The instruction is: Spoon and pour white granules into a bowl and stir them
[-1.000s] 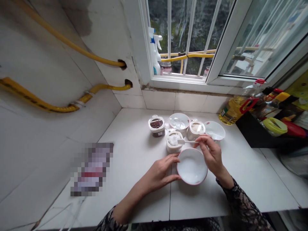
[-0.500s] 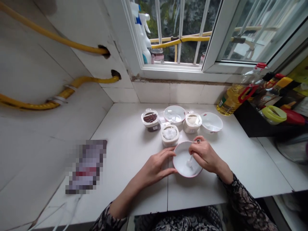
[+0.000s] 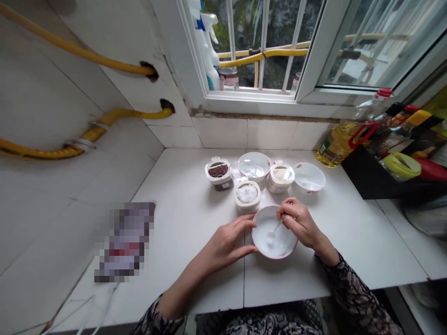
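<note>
My left hand [image 3: 228, 240] grips the left rim of a white bowl [image 3: 260, 239] with a pink edge, thumb and fingers on its side. Pinched in my right hand [image 3: 298, 222] is a small white spoon [image 3: 276, 228], its tip in the bowl beside a little white stuff. Just behind the bowl is an open jar of white granules [image 3: 247, 195]. A jar with dark red contents [image 3: 219, 173] stands behind it to the left, and a jar of pale powder [image 3: 280, 177] to the right.
Two more white bowls, one at the back [image 3: 254, 166] and one to its right [image 3: 309, 178], stand near the tiled wall. An oil bottle [image 3: 333, 144] and a black rack [image 3: 363, 174] of condiments are at right. A blurred packet [image 3: 129, 242] lies left.
My right hand has moved slightly, and the spoon's tip has shifted left and up in the bowl. The spoon now shows more clearly. My left hand keeps its hold.
</note>
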`<move>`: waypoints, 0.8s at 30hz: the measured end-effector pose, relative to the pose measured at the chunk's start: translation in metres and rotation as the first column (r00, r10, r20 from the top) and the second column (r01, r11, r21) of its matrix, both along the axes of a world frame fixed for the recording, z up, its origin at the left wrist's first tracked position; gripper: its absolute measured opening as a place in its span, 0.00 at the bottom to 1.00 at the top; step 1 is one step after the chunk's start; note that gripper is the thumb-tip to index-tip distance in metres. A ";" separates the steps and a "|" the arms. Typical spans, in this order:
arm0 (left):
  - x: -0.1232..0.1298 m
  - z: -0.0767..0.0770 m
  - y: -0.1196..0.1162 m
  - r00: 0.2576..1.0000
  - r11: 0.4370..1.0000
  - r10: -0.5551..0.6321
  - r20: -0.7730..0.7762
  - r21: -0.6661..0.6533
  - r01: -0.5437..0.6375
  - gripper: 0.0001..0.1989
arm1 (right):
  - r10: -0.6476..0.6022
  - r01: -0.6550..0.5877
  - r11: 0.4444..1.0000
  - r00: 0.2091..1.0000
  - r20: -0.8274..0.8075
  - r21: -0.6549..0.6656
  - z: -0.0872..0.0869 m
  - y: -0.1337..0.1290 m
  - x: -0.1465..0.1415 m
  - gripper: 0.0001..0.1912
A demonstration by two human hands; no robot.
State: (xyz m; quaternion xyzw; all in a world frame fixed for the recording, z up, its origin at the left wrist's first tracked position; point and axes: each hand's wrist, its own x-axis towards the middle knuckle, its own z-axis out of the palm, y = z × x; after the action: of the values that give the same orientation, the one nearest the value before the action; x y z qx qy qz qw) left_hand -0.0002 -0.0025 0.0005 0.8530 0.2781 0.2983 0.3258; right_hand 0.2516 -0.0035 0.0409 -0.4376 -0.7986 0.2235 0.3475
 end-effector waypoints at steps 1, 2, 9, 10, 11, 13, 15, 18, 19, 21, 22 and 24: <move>0.000 0.000 0.000 1.000 1.000 0.000 0.000 -0.002 0.000 0.20 | 0.024 -0.025 0.999 0.999 0.030 0.029 -0.001 0.000 -0.001 0.12; 0.000 0.000 0.000 1.000 1.000 0.001 0.000 -0.005 -0.001 0.20 | 0.055 -0.057 0.997 0.997 0.058 0.048 -0.002 0.000 -0.002 0.12; 0.000 0.002 0.000 1.000 1.000 0.001 0.009 -0.028 -0.001 0.20 | 0.161 -0.161 0.987 0.987 0.016 -0.003 0.004 -0.002 -0.005 0.12; 0.000 0.002 0.000 1.000 0.999 0.001 0.010 -0.033 0.000 0.20 | 0.165 -0.165 0.986 0.986 0.010 -0.008 0.006 -0.002 -0.004 0.12; 0.000 0.002 0.000 1.000 0.999 0.001 0.010 -0.039 0.000 0.20 | 0.171 -0.171 0.985 0.985 0.015 -0.011 0.006 -0.002 -0.004 0.12; 0.000 0.002 0.000 1.000 0.999 0.002 0.012 -0.049 -0.002 0.20 | 0.194 -0.194 0.981 0.980 0.042 -0.015 0.008 -0.003 -0.005 0.11; 0.000 0.002 0.000 1.000 0.999 0.005 0.009 -0.052 -0.005 0.20 | 0.226 -0.225 0.974 0.973 0.050 -0.034 0.009 -0.004 -0.006 0.11; 0.000 0.002 0.000 1.000 0.999 0.001 0.008 -0.039 0.000 0.20 | 0.242 -0.242 0.967 0.970 -0.009 -0.078 0.010 -0.005 -0.007 0.12; 0.000 0.002 0.000 1.000 0.999 -0.002 0.009 -0.034 0.002 0.20 | 0.231 -0.234 0.967 0.972 -0.036 -0.097 0.010 -0.004 -0.007 0.12; 0.000 0.002 0.000 1.000 1.000 -0.003 0.011 -0.030 0.003 0.20 | 0.189 -0.201 0.968 0.978 -0.092 -0.148 0.010 -0.004 -0.005 0.12; 0.000 0.003 0.000 1.000 0.999 -0.001 0.008 -0.034 0.002 0.20 | 0.161 -0.181 0.968 0.979 -0.121 -0.175 0.010 -0.003 -0.004 0.12; 0.000 0.003 0.000 1.000 0.999 0.005 0.002 -0.044 -0.005 0.19 | 0.095 -0.137 0.965 0.978 -0.188 -0.225 0.010 -0.002 -0.002 0.12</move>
State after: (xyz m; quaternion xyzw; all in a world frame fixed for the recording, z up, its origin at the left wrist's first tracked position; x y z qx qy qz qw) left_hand 0.0000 -0.0029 0.0031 0.8447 0.2862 0.2937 0.3439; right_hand 0.2496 -0.0055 0.0511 -0.4067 -0.7570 0.3750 0.3478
